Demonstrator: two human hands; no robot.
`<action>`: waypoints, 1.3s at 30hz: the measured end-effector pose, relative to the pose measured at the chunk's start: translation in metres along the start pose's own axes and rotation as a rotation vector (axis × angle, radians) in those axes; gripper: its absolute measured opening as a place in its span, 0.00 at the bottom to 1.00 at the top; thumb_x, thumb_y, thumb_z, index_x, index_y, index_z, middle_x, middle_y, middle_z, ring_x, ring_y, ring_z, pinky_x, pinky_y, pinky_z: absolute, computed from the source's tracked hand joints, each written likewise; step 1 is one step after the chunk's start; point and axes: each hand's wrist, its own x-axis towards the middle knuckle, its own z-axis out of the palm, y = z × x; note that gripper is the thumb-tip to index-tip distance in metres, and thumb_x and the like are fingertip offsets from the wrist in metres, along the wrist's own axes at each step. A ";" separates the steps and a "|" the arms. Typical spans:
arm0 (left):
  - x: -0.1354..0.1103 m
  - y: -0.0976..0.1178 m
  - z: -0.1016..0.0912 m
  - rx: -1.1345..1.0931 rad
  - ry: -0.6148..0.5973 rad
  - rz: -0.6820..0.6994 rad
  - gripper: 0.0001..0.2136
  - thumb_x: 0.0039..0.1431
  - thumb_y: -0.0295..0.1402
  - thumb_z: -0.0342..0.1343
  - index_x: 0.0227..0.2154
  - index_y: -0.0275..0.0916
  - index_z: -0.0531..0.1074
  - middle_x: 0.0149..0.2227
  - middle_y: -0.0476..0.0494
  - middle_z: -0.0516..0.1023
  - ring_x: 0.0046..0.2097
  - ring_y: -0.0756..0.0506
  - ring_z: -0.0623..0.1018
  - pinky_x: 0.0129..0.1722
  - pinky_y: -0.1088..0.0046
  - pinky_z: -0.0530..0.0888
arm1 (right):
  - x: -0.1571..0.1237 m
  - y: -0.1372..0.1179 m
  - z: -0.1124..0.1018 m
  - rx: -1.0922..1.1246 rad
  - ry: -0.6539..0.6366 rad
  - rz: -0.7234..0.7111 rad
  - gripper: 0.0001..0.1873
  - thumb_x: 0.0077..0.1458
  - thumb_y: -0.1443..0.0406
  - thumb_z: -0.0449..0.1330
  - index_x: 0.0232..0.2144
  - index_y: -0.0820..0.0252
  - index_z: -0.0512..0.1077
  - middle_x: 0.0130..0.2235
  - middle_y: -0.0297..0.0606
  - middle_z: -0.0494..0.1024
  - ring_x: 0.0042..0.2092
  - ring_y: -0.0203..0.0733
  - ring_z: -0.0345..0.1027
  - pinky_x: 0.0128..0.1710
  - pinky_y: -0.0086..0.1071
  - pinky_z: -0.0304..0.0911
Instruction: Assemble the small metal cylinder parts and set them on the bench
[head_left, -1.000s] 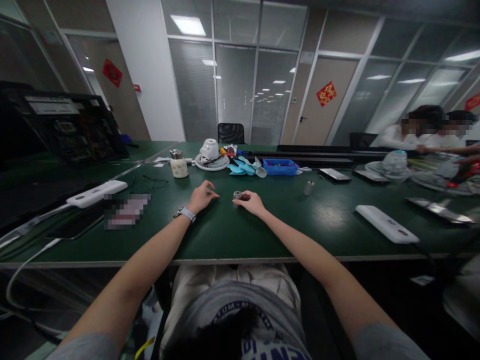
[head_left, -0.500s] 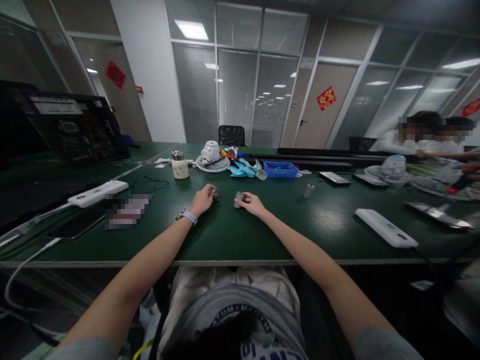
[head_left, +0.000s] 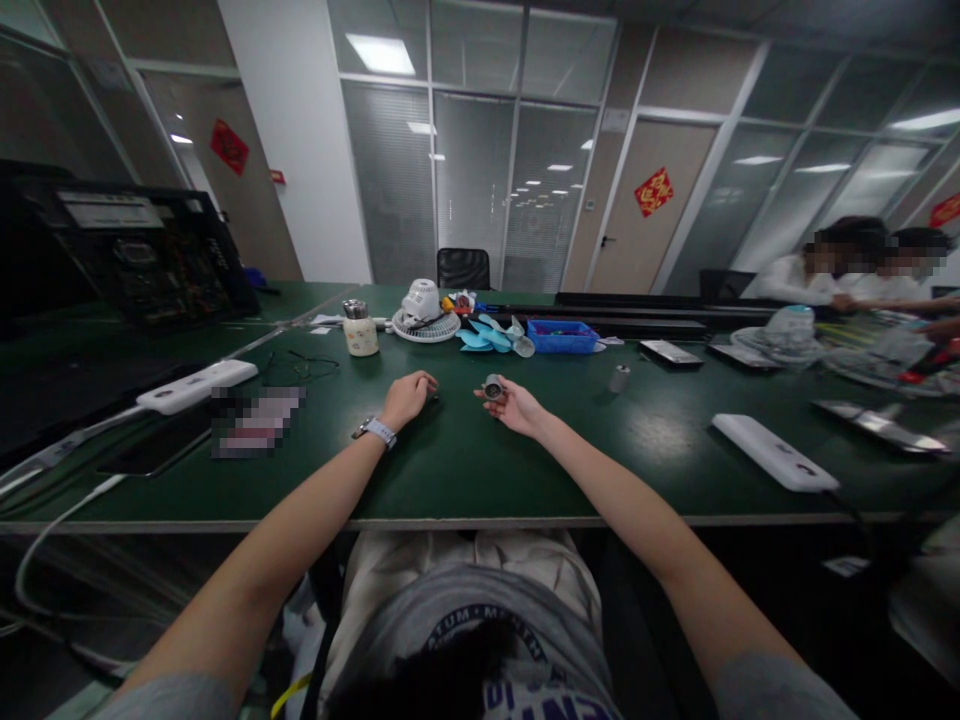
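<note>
Green covers the long table (head_left: pixel 465 470) where a person sits with both bare arms stretched out. The right hand (head_left: pixel 516 406) is turned partly palm up, just above the table. Its fingers pinch a small metal part (head_left: pixel 493 386). The part is round and shiny, with a dark hole on the near side. It may be a little motor, but it is too small to be sure. It sits at the fingertips, near the middle of the table, a bit right of the left hand (head_left: pixel 407 397). The left hand rests on the table with its fingers curled down. I cannot tell if it holds anything under them. A watch (head_left: pixel 374 430) with a pale strap is on that wrist. The two hands are near each other but do not touch.

Farther away stands a cream cup (head_left: pixel 361 336) with a metal lid. Right of it lie a white fan cover (head_left: pixel 424 312), some blue fan blades (head_left: pixel 491 336) and a blue tray (head_left: pixel 561 335). A small metal tube (head_left: pixel 619 378) stands alone to the right of the hands. One white power strip (head_left: pixel 772 451) lies on the near right. A second power strip (head_left: pixel 196 387) lies on the left. A black computer case (head_left: pixel 142 255) stands at the far left. Other people (head_left: pixel 862 270) sit at the far right.
</note>
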 end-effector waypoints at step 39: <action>0.003 -0.005 0.003 0.262 0.003 -0.147 0.18 0.56 0.33 0.42 0.27 0.36 0.78 0.31 0.34 0.80 0.33 0.41 0.77 0.32 0.71 0.68 | 0.023 0.016 -0.006 -0.275 0.208 -0.252 0.16 0.56 0.56 0.55 0.40 0.62 0.72 0.37 0.40 0.78 0.37 0.41 0.71 0.39 0.33 0.66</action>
